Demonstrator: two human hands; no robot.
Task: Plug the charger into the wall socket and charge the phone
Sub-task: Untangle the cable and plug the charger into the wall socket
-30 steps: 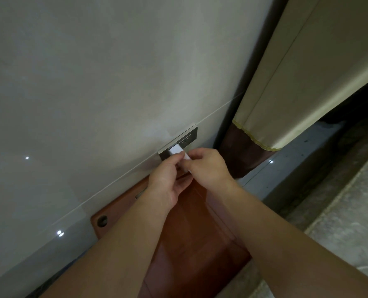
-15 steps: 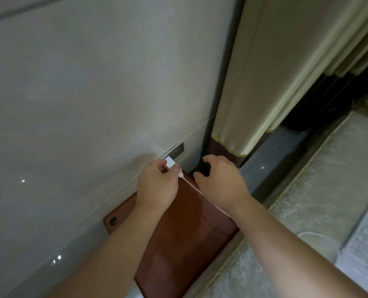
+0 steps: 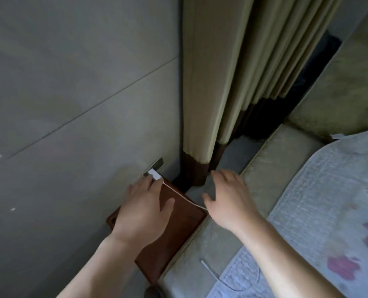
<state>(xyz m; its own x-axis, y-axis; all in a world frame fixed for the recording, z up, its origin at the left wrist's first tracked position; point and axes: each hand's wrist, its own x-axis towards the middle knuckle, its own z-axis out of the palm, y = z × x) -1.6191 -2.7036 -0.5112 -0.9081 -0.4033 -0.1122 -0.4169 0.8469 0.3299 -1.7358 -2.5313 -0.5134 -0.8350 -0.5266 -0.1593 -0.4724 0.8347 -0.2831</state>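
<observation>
- Left hand fingertips are pressing small white plastic charger at dark wall socket; no closed grasp.
- Right hand, spread open, is holding nothing; thin white cable passing under it.
- Risk: snagging cable is likely unseating charger.

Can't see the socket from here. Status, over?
Left hand open, fingertips at white charger seated in wall socket. Right hand open, above the cable. Phone not in view. Nothing blocking.

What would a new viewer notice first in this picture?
The eye goes first to the two bare hands low in the middle: the left hand has its fingers on the white charger at the wall socket, while the right hand hovers open beside it. A thin white cable runs between them over a brown wooden board, below the tall beige curtain.
</observation>
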